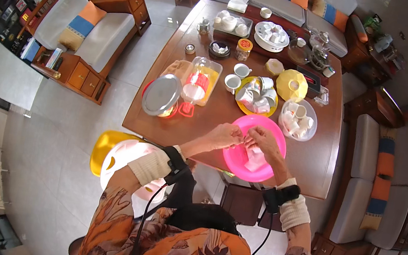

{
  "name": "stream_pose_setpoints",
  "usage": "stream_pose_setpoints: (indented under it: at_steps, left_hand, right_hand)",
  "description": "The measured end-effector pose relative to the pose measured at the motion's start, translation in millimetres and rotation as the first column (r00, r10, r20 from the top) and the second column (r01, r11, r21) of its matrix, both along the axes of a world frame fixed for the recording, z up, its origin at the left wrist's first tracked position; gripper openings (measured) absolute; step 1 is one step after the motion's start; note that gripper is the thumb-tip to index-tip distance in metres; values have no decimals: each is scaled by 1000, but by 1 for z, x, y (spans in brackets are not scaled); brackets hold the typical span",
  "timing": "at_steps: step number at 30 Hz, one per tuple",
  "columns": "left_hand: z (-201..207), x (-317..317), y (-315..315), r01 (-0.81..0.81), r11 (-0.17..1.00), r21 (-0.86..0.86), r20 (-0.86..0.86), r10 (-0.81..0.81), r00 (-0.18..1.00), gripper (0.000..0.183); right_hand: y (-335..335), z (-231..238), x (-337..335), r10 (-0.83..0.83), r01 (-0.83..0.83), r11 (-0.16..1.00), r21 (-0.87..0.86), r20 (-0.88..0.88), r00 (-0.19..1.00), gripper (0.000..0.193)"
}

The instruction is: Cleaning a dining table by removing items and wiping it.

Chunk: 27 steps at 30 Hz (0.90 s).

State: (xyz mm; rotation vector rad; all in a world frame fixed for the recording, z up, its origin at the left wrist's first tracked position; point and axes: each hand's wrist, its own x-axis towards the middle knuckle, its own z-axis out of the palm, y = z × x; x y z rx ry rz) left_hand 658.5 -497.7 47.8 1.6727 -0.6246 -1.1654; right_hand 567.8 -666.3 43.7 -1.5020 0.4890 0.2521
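Since both hands meet over the pink basin (241, 159), left hand (224, 135) and right hand (261, 137) curl shut on something small and white I can't make out, probably so drips land inside.

L hand (223, 135) & R hand (261, 139) together, fingertips touching, forearms angled inward

glossy plastic basin (233, 158), polished wooden table (310, 159)
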Motion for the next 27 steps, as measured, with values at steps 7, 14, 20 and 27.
stream_pose_setpoints:
  at_steps: [7, 14, 20, 27]
  left_hand:
    - [-24, 182, 14, -281, 960, -3, -156, 277, 948, 20]
    - [-85, 310, 39, -426, 901, -86, -145, 412, 900, 16]
    - [-120, 361, 44, -495, 861, -120, -217, 463, 859, 18]
    - [-144, 376, 69, -512, 854, -92, -185, 491, 852, 14]
  right_hand:
    - [-39, -88, 227, -126, 125, 992, -16, -62, 990, 22]
    - [-79, -218, 411, -214, 191, 946, -263, -62, 975, 31]
    - [-85, -281, 493, -331, 236, 875, -423, -164, 929, 44]
    - [-97, -316, 532, -390, 341, 917, -207, -289, 874, 45]
